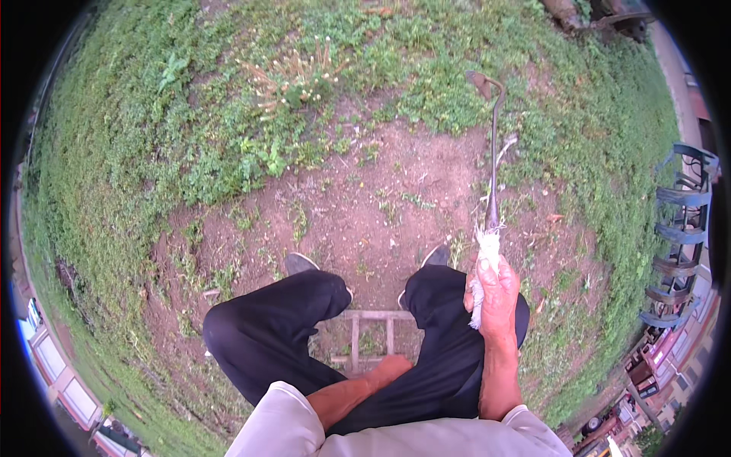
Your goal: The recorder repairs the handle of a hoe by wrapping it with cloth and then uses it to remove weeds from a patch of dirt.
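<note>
My right hand (493,293) grips the white cloth-wrapped handle (486,251) of a thin metal hoe (493,152). Its shaft points away from me over bare soil, and its small bent blade (481,82) reaches the edge of the weeds. My left arm (352,394) lies bent across my lap; the hand itself is hidden between my thighs. I sit with dark-trousered knees (274,324) apart, both shoes (298,263) on the soil.
A low wooden stool (371,335) shows between my legs. Bare brown earth (365,206) lies ahead, ringed by green weeds (137,137) and a dry flowering clump (298,80). A blue metal implement (681,228) stands at the right.
</note>
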A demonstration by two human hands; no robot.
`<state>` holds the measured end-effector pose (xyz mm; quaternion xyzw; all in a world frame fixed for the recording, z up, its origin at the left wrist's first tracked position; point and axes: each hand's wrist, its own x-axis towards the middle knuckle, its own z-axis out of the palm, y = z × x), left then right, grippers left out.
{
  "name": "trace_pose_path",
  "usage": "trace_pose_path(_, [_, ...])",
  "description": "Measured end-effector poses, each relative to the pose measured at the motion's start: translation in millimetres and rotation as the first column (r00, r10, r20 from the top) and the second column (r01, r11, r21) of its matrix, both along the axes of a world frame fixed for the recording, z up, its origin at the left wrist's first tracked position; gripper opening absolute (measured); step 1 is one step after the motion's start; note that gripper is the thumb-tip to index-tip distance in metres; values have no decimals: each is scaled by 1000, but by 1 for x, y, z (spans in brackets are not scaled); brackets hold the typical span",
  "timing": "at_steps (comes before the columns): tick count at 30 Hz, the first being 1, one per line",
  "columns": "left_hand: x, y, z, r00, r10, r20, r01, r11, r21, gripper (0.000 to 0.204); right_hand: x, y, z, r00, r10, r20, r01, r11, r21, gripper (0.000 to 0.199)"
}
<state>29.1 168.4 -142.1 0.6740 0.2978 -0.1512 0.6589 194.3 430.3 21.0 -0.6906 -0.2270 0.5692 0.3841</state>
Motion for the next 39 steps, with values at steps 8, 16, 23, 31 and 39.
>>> trace_pose_path(8, [3, -26, -56, 947, 217, 235, -235, 971, 49, 37, 3, -17, -11, 973, -70, -219, 132, 950, 283, 32])
trace_pose_path(16, [-2, -21, -53, 953, 122, 278, -175, 969, 174, 38, 4, -84, 6, 925, -62, -376, 265, 812, 519, 33])
trace_pose_path(23, [0, -15, -55, 941, 171, 292, -241, 944, 225, 38, 55, -151, 53, 957, -39, -289, 221, 742, 633, 33])
trace_pose_path(31, [-45, 83, 94, 977, -149, -152, 200, 891, 408, 38, 119, -167, -9, 993, 36, 110, -71, 940, 334, 32])
trace_pose_path(39, [-73, 175, 206, 976, 204, 80, -159, 407, 900, 22, 93, -123, -181, 887, 286, 361, -337, 938, 83, 12])
